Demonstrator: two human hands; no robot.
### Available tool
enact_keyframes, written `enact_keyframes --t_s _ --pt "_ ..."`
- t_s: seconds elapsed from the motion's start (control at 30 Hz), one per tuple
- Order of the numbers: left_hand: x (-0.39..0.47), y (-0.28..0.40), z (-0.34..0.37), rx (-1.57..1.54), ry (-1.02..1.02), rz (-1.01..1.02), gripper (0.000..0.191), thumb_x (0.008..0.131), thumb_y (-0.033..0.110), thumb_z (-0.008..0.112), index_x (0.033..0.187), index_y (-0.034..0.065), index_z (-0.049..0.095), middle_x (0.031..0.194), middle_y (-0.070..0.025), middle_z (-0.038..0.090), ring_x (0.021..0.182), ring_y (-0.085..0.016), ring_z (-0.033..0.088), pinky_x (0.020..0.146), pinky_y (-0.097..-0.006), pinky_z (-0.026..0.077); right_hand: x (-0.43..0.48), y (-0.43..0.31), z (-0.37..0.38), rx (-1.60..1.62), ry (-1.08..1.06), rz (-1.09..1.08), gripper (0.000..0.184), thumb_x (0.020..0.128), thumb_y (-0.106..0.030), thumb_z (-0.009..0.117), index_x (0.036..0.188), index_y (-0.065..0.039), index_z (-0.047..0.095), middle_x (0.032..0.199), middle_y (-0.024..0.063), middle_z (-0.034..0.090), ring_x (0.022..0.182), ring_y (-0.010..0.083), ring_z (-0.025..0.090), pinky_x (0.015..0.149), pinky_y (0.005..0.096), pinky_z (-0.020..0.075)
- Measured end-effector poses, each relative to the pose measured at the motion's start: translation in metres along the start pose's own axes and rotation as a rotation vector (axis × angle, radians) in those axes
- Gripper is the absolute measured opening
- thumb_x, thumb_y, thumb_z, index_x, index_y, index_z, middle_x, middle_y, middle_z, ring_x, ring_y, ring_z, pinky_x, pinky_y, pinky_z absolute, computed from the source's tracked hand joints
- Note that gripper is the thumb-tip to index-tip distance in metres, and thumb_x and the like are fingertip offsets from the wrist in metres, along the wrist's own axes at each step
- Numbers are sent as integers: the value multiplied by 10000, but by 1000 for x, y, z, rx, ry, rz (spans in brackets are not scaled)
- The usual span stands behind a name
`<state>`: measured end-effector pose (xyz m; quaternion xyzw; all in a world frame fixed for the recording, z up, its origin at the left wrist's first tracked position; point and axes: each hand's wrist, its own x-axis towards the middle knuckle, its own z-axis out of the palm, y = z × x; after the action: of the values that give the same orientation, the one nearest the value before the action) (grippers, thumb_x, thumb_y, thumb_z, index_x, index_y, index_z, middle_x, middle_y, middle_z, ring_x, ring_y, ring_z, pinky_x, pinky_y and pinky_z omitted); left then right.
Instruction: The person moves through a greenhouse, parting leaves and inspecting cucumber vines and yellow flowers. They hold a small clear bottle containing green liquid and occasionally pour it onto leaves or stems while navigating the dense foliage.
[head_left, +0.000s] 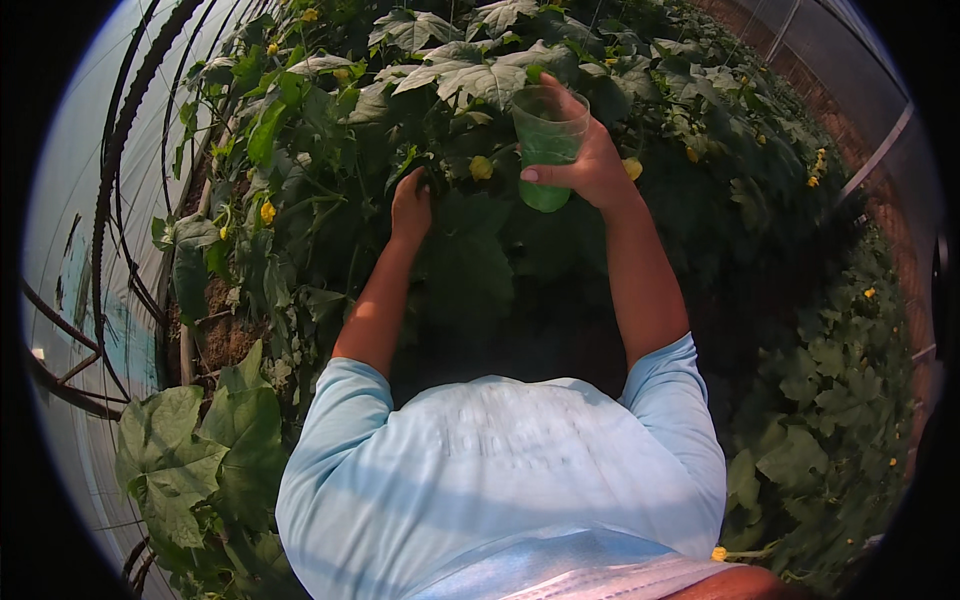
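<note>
My right hand (600, 169) is wrapped around a clear plastic cup (551, 124), with the thumb across its front. The cup looks green in its lower part; whether that is liquid or leaves seen through it, I cannot tell. My left hand (411, 210) reaches up into the vine foliage, its fingertips partly hidden in shadow among leaves. Whether those fingers hold a stem or leaf is unclear. Between the hands a yellow flower (481, 168) shows on the vine. Broad lobed leaves (487, 75) spread just above the cup.
Dark curved metal hoops (112, 150) and pale plastic sheeting (75, 247) run along the left. Yellow flowers, such as one (268, 212) at left, dot the vines. Another leafy row (832, 390) stands at right. Bare soil (225, 330) shows at lower left.
</note>
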<state>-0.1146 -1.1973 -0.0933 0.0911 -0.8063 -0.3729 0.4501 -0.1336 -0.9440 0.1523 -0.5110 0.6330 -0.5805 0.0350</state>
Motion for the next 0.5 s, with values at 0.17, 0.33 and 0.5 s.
enact_keyframes --t_s 0.17,0.33,0.5 --pt "37 -32 19 -466 56 -327 332 892 98 575 1216 32 553 1090 -81 623 975 -192 591 846 -325 466 -35 -1 6 -78 -54 37 1042 575 -124 858 1434 -1 281 1378 104 441 1228 202 459 1028 347 358" --pt "65 -20 15 -1010 -99 -148 347 889 47 562 1232 3 529 1134 -108 613 1003 -190 594 868 -320 470 -77 19 17 61 -81 119 1073 570 -135 871 1441 9 260 1442 118 379 1295 197 395 1066 338 305" --pt "87 -21 24 -1546 -313 -362 357 963 144 446 1281 -15 472 1254 -150 552 1081 -268 575 927 -391 468 -103 33 23 7 -64 240 1086 570 -182 877 1449 -15 261 1447 113 380 1293 190 403 1064 314 308"
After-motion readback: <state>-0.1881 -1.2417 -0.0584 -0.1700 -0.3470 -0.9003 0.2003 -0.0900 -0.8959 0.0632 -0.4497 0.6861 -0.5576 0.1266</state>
